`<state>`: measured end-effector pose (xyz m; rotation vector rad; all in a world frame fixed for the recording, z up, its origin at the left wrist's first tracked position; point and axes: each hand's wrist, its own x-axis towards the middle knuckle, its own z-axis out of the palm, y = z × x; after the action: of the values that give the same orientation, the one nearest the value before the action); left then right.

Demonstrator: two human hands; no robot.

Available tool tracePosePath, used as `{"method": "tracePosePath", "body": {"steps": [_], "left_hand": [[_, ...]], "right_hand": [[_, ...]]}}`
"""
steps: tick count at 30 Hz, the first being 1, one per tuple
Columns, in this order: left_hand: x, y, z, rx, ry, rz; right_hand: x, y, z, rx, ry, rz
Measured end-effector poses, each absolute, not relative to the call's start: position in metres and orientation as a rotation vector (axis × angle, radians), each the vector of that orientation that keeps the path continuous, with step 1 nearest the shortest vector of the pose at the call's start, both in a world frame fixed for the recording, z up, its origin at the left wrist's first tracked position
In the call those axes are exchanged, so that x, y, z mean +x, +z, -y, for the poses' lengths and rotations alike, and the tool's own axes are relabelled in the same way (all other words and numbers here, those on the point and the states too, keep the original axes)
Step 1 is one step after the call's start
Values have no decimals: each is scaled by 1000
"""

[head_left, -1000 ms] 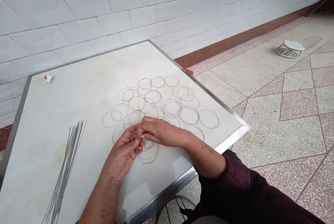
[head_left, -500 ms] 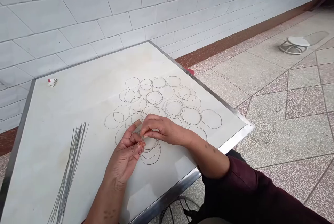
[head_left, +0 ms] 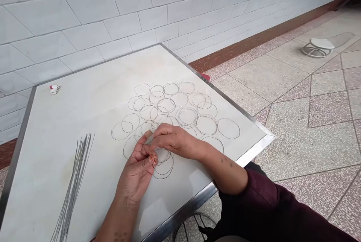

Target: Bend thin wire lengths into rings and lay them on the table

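My left hand [head_left: 138, 170] is closed, thumb and index finger pinching a thin wire [head_left: 152, 153] near the table's front middle. From the right, my right hand [head_left: 173, 139] is bent over the same spot, its fingertips pressed together at the wire just above my left thumb. My fingers partly hide the wire, so its full shape is unclear. Thin wire rings [head_left: 164, 178] show just below and right of the fingertips; I cannot tell whether one is the held wire. Many more wire rings [head_left: 207, 125] lie flat and overlapping beyond and around my hands.
A bundle of straight wires [head_left: 73, 185] lies on the table's left side. Small red-and-white items [head_left: 54, 89] sit at the far left corner. The white table [head_left: 93, 102] has a metal edge and adjoins a tiled wall [head_left: 90, 6]. A low stool [head_left: 320, 46] stands on the floor.
My right fingertips have shifted slightly left and curled more at the wire. My left hand keeps its pinch almost in place. The rings and straight wires on the table look unchanged.
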<state>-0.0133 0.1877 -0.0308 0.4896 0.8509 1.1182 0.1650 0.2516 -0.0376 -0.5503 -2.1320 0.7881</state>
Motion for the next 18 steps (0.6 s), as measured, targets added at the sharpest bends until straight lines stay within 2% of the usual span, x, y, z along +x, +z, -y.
{"method": "tracePosePath", "body": {"steps": [6,12,18], "left_hand": [[-6,-32,-183,458,1217,-825],[-4,-34,-180,488,1240,-813],[-4,-33,-179,458,1234,-830]], "right_hand": [[163,-35,-253,-440,607,2176],[162,-43,-254,-485,676,2068],[166,-43,-253,-479,609,2191]]}}
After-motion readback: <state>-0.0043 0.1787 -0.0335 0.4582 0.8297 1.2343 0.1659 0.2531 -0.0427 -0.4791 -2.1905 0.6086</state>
